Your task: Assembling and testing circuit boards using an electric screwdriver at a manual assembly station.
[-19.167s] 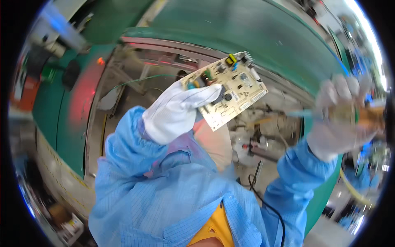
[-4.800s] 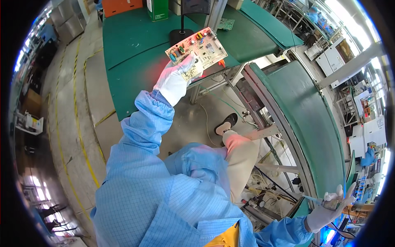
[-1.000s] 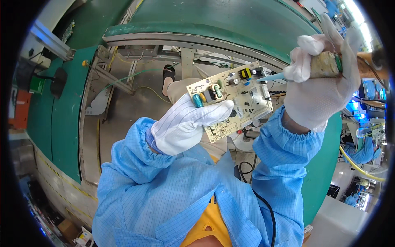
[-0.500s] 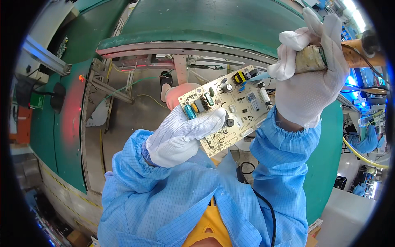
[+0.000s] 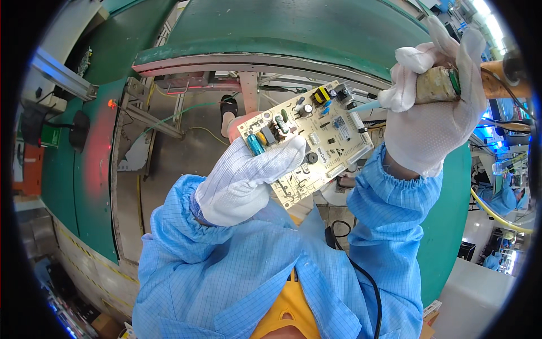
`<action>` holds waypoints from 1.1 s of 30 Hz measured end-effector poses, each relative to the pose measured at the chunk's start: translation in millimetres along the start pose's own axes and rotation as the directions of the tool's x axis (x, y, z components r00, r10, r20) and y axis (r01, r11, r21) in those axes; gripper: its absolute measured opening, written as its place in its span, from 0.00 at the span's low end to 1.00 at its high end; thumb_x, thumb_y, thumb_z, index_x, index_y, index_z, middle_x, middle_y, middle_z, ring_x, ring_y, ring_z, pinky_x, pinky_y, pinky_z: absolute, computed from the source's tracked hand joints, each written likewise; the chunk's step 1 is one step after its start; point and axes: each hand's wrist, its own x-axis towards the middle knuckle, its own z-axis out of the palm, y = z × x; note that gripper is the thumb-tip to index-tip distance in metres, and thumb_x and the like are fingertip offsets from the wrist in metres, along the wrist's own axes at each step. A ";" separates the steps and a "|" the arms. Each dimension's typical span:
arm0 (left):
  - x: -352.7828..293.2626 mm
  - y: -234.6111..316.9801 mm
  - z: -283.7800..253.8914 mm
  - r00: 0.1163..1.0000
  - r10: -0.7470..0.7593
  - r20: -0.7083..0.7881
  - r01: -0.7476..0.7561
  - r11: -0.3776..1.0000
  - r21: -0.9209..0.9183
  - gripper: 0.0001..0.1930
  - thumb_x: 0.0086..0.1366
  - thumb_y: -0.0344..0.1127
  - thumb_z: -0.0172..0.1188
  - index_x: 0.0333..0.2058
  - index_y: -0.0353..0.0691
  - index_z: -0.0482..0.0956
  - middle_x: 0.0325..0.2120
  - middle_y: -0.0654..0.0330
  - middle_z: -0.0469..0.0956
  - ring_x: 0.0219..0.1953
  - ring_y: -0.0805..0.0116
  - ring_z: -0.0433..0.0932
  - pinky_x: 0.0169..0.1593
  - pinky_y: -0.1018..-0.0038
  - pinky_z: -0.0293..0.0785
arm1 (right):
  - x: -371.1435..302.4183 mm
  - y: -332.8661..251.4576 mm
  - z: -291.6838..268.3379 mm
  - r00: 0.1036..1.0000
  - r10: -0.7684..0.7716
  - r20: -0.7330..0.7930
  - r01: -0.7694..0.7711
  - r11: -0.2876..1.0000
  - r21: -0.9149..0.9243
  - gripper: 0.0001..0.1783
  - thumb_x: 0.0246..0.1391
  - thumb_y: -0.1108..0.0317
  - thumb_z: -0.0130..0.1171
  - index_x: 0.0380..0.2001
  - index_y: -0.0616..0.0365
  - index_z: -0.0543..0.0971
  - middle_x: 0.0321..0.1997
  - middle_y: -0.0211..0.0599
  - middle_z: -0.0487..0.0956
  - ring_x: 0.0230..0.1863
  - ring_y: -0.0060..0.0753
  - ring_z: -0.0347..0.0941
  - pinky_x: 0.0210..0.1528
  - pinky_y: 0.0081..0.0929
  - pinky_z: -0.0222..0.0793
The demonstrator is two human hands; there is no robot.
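Note:
My left hand (image 5: 248, 179), in a white dotted glove, grips a cream circuit board (image 5: 324, 181) by its left side, the thumb lying across its face. The board is tilted and carries a blue cylinder, a yellow-and-black transformer and several other parts. My right hand (image 5: 432, 107), gloved too, is closed around a block-like handle (image 5: 435, 86) wrapped in worn beige material with a green end. From its fingers a thin pale-blue tip (image 5: 367, 107) points at the board's upper right corner. Whether the tip touches a part there, I cannot tell.
Ahead runs a green-topped bench (image 5: 271, 53) with a metal edge. Another green surface (image 5: 84, 181) lies to the left, lit red in places. An orange-brown cylinder (image 5: 502, 82) stands beside my right hand. A black cable (image 5: 370, 282) hangs over my blue coat. A yellow hose (image 5: 499, 219) curves at right.
The board has shifted slightly up and left with my left hand. My right hand has moved a little to the right, carrying the handle and its pale-blue tip along.

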 end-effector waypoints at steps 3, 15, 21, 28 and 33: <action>-0.6 -0.1 -3.6 0.999 0.010 0.041 -0.010 1.000 0.008 0.19 0.67 0.30 0.57 0.56 0.34 0.69 0.46 0.62 0.76 0.48 0.76 0.76 0.53 0.77 0.74 | 3.6 5.1 -20.2 0.977 0.195 0.091 -0.215 0.892 0.398 0.12 0.62 0.71 0.49 0.45 0.66 0.77 0.30 0.41 0.78 0.24 0.28 0.75 0.22 0.19 0.74; -1.3 -3.2 -7.6 1.000 0.009 0.024 -0.009 1.000 -0.027 0.19 0.67 0.30 0.57 0.55 0.33 0.69 0.47 0.60 0.75 0.49 0.75 0.75 0.54 0.76 0.73 | 0.3 9.2 -10.0 0.987 -0.139 0.085 0.154 0.965 -0.213 0.13 0.64 0.71 0.46 0.43 0.68 0.77 0.29 0.41 0.78 0.23 0.27 0.75 0.22 0.19 0.73; 2.3 -0.3 -11.7 1.000 0.028 -0.002 -0.028 0.994 0.110 0.20 0.66 0.31 0.58 0.55 0.34 0.69 0.46 0.59 0.76 0.48 0.73 0.77 0.54 0.76 0.74 | -0.4 8.9 -19.0 0.998 -0.009 0.058 0.006 0.998 0.057 0.16 0.65 0.68 0.45 0.45 0.69 0.77 0.27 0.41 0.77 0.22 0.27 0.74 0.20 0.19 0.72; 1.7 5.6 -7.5 0.999 0.046 -0.017 -0.048 0.985 -0.164 0.21 0.71 0.34 0.50 0.59 0.33 0.63 0.52 0.48 0.73 0.52 0.55 0.77 0.53 0.60 0.79 | -5.9 19.2 -25.5 0.997 -0.055 0.059 0.053 0.998 0.032 0.20 0.66 0.65 0.41 0.47 0.71 0.76 0.26 0.41 0.76 0.19 0.27 0.72 0.18 0.18 0.68; -1.4 8.4 -9.7 1.000 0.018 -0.018 -0.021 0.981 -0.195 0.21 0.71 0.34 0.49 0.59 0.34 0.63 0.53 0.47 0.73 0.54 0.54 0.75 0.54 0.58 0.78 | -8.4 2.3 -16.3 0.981 0.194 0.018 -0.158 0.736 0.658 0.20 0.66 0.66 0.42 0.47 0.73 0.76 0.27 0.42 0.76 0.19 0.26 0.71 0.17 0.18 0.68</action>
